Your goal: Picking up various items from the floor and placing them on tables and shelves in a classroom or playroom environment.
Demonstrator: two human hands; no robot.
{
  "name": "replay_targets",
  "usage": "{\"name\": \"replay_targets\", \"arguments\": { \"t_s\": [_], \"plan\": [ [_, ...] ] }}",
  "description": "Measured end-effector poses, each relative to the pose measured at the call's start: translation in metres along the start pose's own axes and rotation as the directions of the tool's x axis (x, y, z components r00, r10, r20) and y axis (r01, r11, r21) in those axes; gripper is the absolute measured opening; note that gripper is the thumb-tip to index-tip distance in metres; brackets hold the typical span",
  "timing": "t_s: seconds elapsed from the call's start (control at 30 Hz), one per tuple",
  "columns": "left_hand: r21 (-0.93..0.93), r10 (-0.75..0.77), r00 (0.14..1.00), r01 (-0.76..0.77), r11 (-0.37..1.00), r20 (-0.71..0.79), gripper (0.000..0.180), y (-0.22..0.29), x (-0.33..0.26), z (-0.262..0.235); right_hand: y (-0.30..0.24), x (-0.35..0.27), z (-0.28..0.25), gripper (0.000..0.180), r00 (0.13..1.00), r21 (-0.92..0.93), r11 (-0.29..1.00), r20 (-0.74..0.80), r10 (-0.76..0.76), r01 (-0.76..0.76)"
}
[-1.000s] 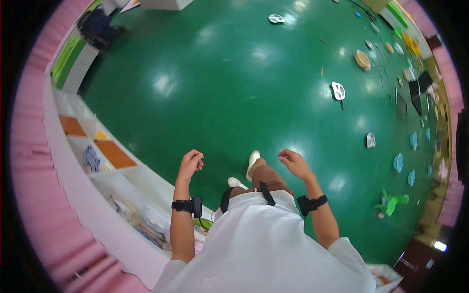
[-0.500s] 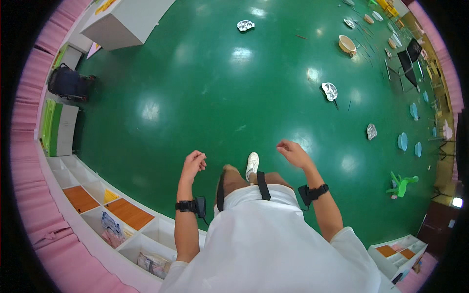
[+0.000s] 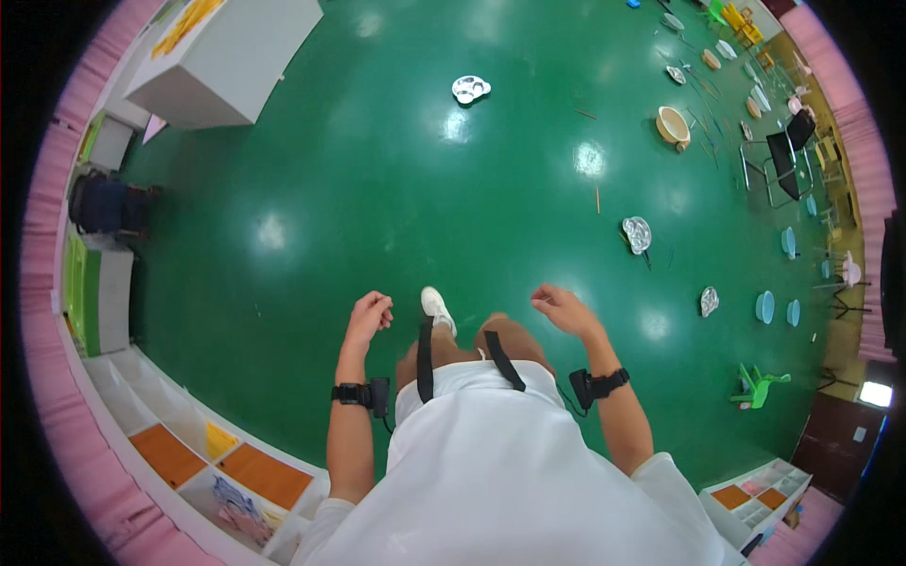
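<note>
My left hand (image 3: 368, 317) hangs over the green floor in front of my left thigh, its fingers curled loosely closed with nothing showing in them. On the other side, my right hand (image 3: 564, 311) is held at about the same height, fingers bent inward and close together; no object shows in it. Neither hand touches anything. Black straps with small dark boxes sit on my left wrist (image 3: 353, 394) and right wrist (image 3: 609, 379). One white shoe (image 3: 435, 304) is stepping forward between the hands. The closest loose thing to my right hand is a silver dish (image 3: 637, 234) on the floor.
Another silver dish (image 3: 471, 90) lies ahead. To the right are a tan basin (image 3: 672, 124), blue basins (image 3: 764, 307), a black chair (image 3: 782, 162) and a green stool (image 3: 757, 387). White cubby shelves (image 3: 142, 415) line the left; a white cabinet (image 3: 222, 71) stands far left.
The floor things ahead have shifted down in view as I walk forward. The leading white shoe is now on the left. Both hands keep nearly the same pose.
</note>
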State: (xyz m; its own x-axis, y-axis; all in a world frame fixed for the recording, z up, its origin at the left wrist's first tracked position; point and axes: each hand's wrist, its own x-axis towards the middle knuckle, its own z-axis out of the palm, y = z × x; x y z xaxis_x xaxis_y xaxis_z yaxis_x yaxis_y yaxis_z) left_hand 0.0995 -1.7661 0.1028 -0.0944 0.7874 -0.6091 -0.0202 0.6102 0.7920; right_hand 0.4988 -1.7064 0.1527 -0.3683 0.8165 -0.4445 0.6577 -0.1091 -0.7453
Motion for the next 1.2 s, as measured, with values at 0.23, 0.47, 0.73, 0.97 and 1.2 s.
{"name": "replay_targets", "arguments": {
  "t_s": [0.23,0.47,0.73,0.97,1.2],
  "plan": [
    [0.184,0.028,0.987,-0.058,0.981,0.161,0.017,0.147,0.152,0.025,-0.002,0.083,-0.082,0.029,0.972,0.215,0.97,-0.182,0.15,-0.11],
    [0.337,-0.014,0.978,-0.059,0.94,0.21,0.015,0.259,0.317,0.091,0.066,0.184,-0.169,0.028,0.92,0.3,0.937,-0.289,0.265,-0.176],
    [0.433,0.032,0.966,-0.145,0.89,0.258,0.013,0.367,0.471,0.143,0.098,0.336,-0.304,0.026,0.925,0.412,0.883,-0.195,0.326,-0.225],
    [0.113,-0.154,0.963,0.131,0.985,0.221,0.01,0.429,0.651,0.178,0.102,0.523,-0.413,0.021,0.921,0.618,0.726,-0.005,0.389,-0.303],
    [-0.033,-0.357,0.917,0.368,0.929,0.18,0.012,0.441,0.884,0.2,0.144,0.688,-0.469,0.016,0.83,0.701,0.633,-0.106,0.547,-0.328]
  ]
}}
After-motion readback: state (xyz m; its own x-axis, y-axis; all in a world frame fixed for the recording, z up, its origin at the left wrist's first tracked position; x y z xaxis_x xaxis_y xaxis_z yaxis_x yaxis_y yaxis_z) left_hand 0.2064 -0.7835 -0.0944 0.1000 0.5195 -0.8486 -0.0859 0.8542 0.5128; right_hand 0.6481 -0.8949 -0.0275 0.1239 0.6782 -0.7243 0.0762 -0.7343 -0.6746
